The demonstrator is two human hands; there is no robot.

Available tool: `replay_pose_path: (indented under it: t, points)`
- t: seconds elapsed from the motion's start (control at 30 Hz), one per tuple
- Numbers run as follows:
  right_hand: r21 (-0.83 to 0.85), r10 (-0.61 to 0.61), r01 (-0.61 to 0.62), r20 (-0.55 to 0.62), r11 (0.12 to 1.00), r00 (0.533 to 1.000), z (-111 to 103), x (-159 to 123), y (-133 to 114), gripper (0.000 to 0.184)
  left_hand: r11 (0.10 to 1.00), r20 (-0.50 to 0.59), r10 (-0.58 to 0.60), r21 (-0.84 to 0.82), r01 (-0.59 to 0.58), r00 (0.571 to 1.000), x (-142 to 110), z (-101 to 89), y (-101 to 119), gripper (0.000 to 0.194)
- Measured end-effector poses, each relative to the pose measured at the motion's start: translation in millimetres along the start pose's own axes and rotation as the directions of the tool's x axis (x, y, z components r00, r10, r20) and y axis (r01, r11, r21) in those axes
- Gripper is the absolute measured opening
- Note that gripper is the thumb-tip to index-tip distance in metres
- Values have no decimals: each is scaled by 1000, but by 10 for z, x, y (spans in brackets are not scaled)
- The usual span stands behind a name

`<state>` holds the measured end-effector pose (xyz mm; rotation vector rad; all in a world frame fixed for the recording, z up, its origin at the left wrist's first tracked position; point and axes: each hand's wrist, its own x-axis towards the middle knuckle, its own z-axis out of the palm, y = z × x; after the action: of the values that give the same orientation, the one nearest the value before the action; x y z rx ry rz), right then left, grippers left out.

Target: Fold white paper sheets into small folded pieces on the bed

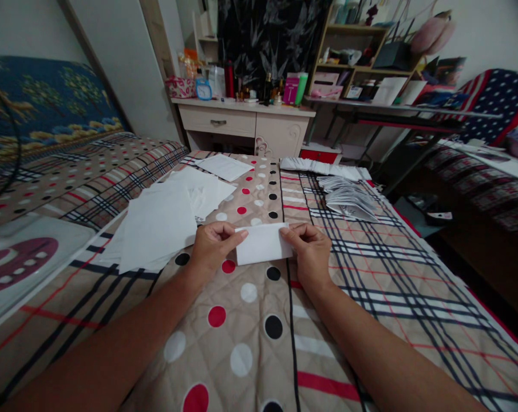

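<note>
A folded sheet of white paper is held level between my two hands, low over the patterned bedspread. My left hand pinches its left end, thumb on top and fingers curled behind. At the right end, my right hand grips it the same way. Left of my left hand lies a loose, overlapping pile of white sheets, some with faint print. Another sheet rests beyond the pile. To the right, past my right hand, sits a fanned stack of folded papers.
A crumpled white strip lies along the far edge of the bed. Beyond stands a white dresser bearing a blue clock and bottles. A white bag with a maroon print is at far left. A desk stands back right.
</note>
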<state>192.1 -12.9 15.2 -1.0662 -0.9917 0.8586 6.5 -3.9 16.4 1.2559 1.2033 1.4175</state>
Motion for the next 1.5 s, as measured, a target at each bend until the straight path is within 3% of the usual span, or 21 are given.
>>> replay_pose_path:
  t: [0.47,0.53,0.63,0.7,0.83,0.97,1.07,1.13,1.2,1.33,1.5]
  points:
    - [59,71,-70,-17,996,997,19,20,31,33,997,61,-71,-30,73,996,45,-43,-60,36]
    - [2,79,-79,0,997,997,17,34,54,34,998,80,-68,14,68,994,54,-63,-80,36]
    - [-188,36,-21,79,982,996,2,67,97,30,977,94,1,210,-20,996,50,-75,-93,29]
    - [-362,-12,69,158,930,987,-12,96,118,26,926,121,88,356,-126,989,42,-70,-100,20]
    - [-646,-40,231,296,728,954,-27,139,113,16,788,240,190,541,-294,952,33,-59,-112,7]
    - [-735,-23,307,369,604,929,-20,139,83,9,538,396,275,691,-482,876,26,-64,-75,13]
    - [-757,-27,334,387,562,922,-11,124,73,8,392,494,348,695,-602,797,22,-61,-54,19]
    - [-760,-35,344,391,552,920,-5,115,71,8,415,601,321,605,-679,732,31,-59,-64,26]
    - [-762,-40,350,394,545,918,-1,110,72,8,502,672,274,509,-699,687,48,-67,-86,28]
    - [-776,-45,353,389,523,920,-2,99,71,7,632,682,197,461,-623,704,81,-112,-105,12]
    - [-788,-42,364,397,496,917,4,74,40,8,687,695,115,460,-563,709,92,-157,-101,28]
